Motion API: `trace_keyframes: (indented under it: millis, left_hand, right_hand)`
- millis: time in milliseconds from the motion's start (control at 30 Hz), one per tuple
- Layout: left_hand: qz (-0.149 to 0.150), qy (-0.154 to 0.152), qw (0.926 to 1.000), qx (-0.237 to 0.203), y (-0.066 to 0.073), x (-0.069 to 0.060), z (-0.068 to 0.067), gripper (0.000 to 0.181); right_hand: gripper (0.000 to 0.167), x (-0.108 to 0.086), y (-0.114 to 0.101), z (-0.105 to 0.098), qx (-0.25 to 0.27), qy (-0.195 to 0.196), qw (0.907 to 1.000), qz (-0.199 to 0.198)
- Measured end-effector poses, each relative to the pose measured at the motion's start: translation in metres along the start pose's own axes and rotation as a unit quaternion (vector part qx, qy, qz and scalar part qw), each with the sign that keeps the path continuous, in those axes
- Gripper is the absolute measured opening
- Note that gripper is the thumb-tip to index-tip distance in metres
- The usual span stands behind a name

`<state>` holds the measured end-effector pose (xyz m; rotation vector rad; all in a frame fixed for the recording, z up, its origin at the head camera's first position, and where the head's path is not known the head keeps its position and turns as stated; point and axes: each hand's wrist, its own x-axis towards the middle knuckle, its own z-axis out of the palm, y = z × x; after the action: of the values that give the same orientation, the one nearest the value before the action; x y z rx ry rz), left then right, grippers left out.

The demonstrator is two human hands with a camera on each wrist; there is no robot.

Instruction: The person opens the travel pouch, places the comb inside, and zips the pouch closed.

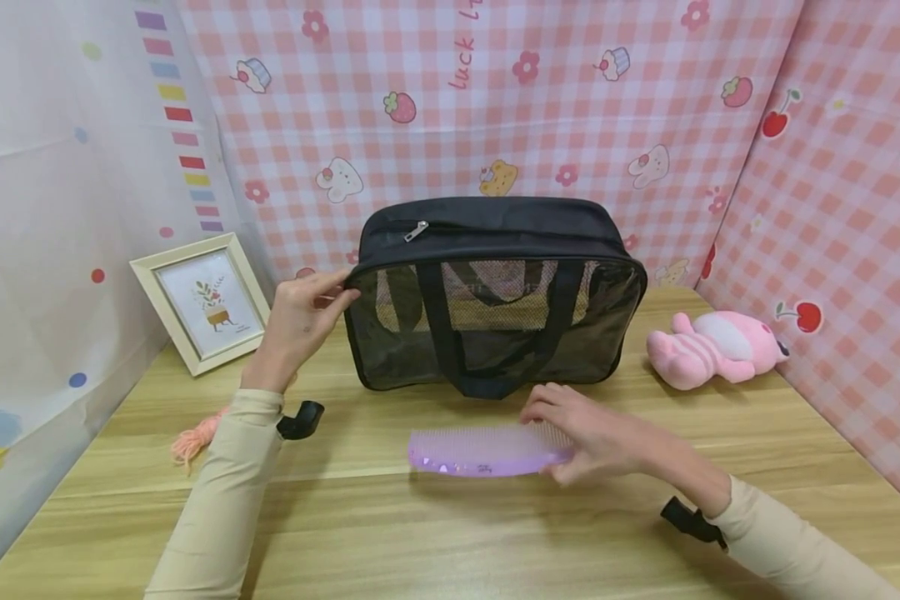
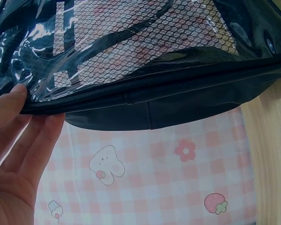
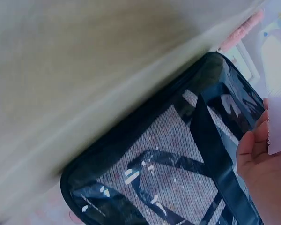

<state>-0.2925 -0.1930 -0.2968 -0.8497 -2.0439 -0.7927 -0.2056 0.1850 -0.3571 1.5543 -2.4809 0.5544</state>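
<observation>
A black bag (image 1: 495, 229) with a see-through front, mesh behind it and black strap handles stands upright on the table. At its upper left corner my left hand (image 1: 305, 312) pinches the edge; the left wrist view shows the thumb on the clear front and the fingers (image 2: 44, 140) beneath the rim. In front of the bag, my right hand (image 1: 592, 437) grips one end of a translucent purple comb (image 1: 465, 454), its teeth facing the bag. The comb (image 3: 278, 93) also appears at the right of the right wrist view, partly cut off by the frame.
A cream picture frame (image 1: 202, 304) leans at the back left. Behind my left forearm lies some pink yarn (image 1: 198, 437), partly hidden. A pink plush toy (image 1: 716, 348) lies on the right. Patterned cloth (image 1: 450, 142) hangs behind the wooden table (image 1: 390, 542).
</observation>
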Motion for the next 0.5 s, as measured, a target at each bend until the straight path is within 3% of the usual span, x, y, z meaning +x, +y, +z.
trace_keyframes:
  millis: [500]
  left_hand:
    - [0.001,-0.002,1.0,-0.005,0.001,0.0,0.0,0.028]
  right_hand:
    - [0.051,0.0,0.001,-0.03,-0.023,0.049,0.9986,0.0]
